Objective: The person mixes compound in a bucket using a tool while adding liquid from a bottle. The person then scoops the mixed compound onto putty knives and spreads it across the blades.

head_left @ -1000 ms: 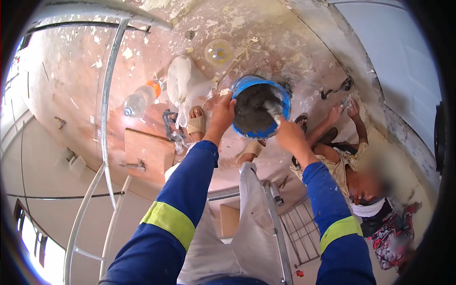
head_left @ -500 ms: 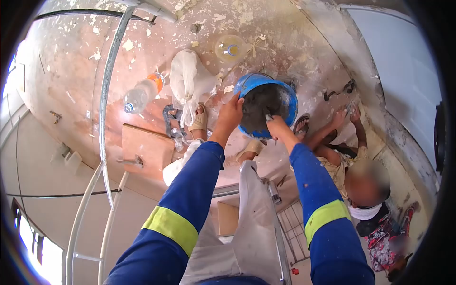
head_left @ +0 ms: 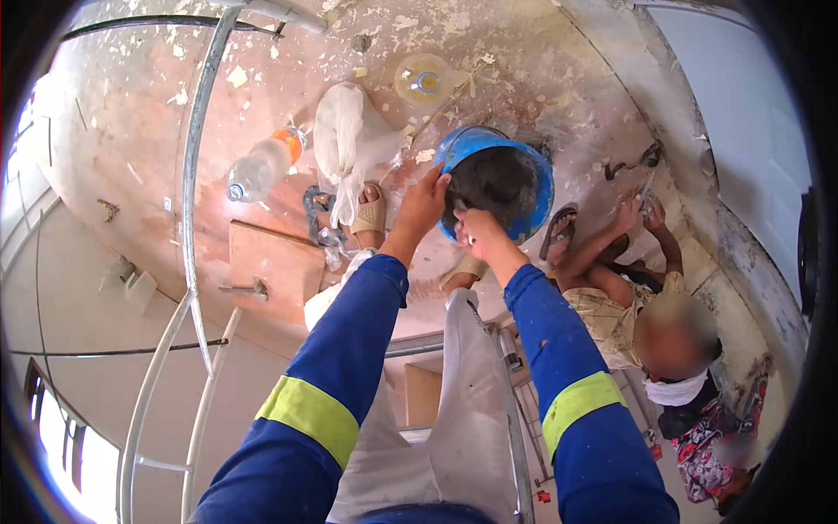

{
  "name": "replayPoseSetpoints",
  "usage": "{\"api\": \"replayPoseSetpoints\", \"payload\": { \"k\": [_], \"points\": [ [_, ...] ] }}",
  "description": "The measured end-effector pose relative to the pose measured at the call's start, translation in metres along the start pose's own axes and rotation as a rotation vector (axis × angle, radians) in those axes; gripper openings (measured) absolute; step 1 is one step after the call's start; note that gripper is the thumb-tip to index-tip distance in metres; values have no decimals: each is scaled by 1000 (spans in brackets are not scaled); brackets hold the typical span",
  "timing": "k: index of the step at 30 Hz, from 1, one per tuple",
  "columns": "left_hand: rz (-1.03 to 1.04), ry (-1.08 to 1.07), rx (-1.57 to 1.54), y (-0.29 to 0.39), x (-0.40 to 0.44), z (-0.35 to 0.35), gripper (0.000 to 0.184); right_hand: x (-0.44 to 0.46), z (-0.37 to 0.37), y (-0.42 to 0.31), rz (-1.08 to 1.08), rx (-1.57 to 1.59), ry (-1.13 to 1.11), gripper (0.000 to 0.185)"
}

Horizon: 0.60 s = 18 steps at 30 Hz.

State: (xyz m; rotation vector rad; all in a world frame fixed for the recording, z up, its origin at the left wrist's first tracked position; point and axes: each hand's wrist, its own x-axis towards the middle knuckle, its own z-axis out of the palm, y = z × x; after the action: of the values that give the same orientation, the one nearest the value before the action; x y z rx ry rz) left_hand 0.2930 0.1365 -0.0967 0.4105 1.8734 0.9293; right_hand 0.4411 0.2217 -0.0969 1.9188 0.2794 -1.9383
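Tilting its mouth toward both hands in the head view, the bucket [head_left: 545, 182] lay just ahead; the left hand [head_left: 425, 203] grasped its left rim, the right hand [head_left: 483, 232] clenched a mostly hidden tool [head_left: 460, 206] at the mix's [head_left: 496, 179] near edge.

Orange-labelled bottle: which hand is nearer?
Left. The left hand, at the rim of the blue bucket, is right of the bottle in view; the right hand, at the bucket's lower edge, is farther right.
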Motion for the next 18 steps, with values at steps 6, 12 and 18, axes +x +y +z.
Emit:
{"api": "replayPoseSetpoints", "payload": {
  "k": [6,12,18],
  "points": [
    [36,-15,-2,9,4,-5,41,-56,-35,-30,-114,53,-50,18],
    [27,-51,-40,13,5,-6,38,-112,-49,-30,-263,-580,170,39],
    [4,-67,-41,2,5,-2,42,-99,-58,-18,-189,-1395,312,41]
  ]
}}
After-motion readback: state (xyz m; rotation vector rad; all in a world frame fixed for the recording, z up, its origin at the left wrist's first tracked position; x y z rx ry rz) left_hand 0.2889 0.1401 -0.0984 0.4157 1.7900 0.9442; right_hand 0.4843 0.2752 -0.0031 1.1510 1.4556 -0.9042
